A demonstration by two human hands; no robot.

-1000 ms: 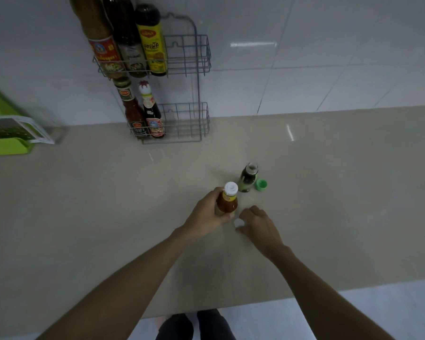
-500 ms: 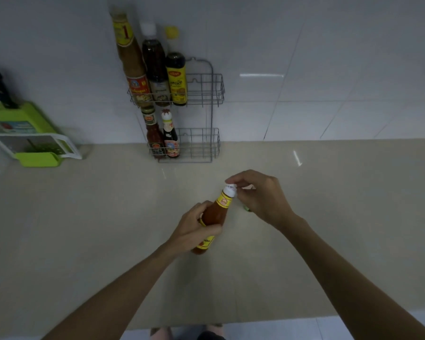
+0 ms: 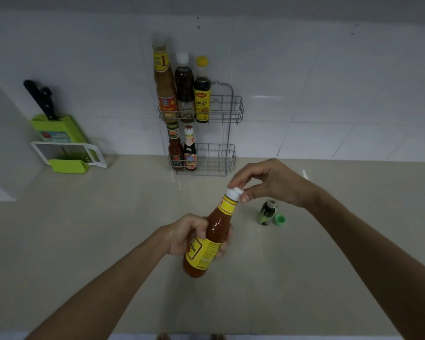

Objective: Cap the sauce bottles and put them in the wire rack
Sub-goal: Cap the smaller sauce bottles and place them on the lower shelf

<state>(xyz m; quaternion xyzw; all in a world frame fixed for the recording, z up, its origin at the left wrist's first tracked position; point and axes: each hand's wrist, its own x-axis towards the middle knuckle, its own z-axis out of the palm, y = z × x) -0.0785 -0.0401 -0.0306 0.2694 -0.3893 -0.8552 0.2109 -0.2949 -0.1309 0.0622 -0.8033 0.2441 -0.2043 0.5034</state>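
The red sauce bottle, standing on the worktop a second ago, is now lifted at frame centre in the closed left hand, while the right hand pinches its white cap onto the neck, so capping appears underway.

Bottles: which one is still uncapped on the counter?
The small dark green bottle beside its loose green cap; the rack's five are capped.

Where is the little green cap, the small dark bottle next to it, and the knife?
green cap (image 3: 280, 220), head view, on its open top.
small dark bottle (image 3: 267, 213), head view, on its body.
knife (image 3: 40, 98), head view, on its black handle.
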